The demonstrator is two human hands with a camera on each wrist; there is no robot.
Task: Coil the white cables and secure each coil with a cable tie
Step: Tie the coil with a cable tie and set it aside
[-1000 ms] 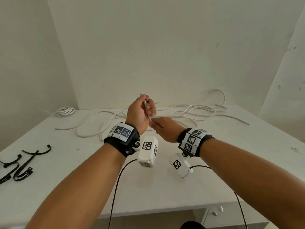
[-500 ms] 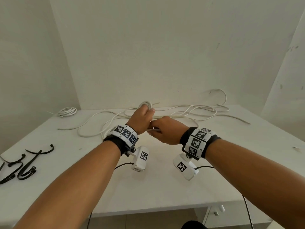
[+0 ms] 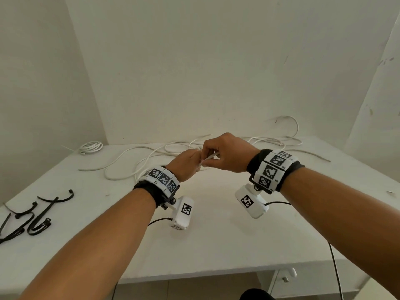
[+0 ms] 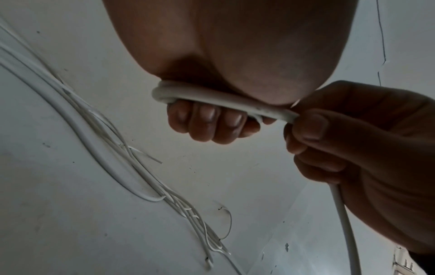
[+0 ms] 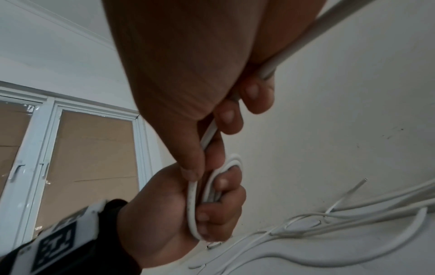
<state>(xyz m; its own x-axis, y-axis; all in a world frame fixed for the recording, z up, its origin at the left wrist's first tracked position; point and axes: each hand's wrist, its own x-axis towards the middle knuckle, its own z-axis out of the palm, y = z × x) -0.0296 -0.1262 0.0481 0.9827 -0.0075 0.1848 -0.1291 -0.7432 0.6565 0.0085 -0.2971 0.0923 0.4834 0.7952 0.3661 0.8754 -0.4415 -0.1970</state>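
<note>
My left hand is closed in a fist above the table, with a white cable wound in loops around its fingers. The same coil shows in the right wrist view, wrapped over the left fist. My right hand sits just right of it and pinches the running length of that cable between thumb and fingers. The cable's free part trails down from the right hand. More loose white cables sprawl over the far half of the table.
A small finished white coil lies at the table's far left corner. Several black cable ties lie at the left edge. The white table meets walls behind and on both sides. A window frame shows in the right wrist view.
My left hand dropped from raised to level and turned into a fist with cable looped on it. The right hand rose and swung over beside it, still feeding the cable.
</note>
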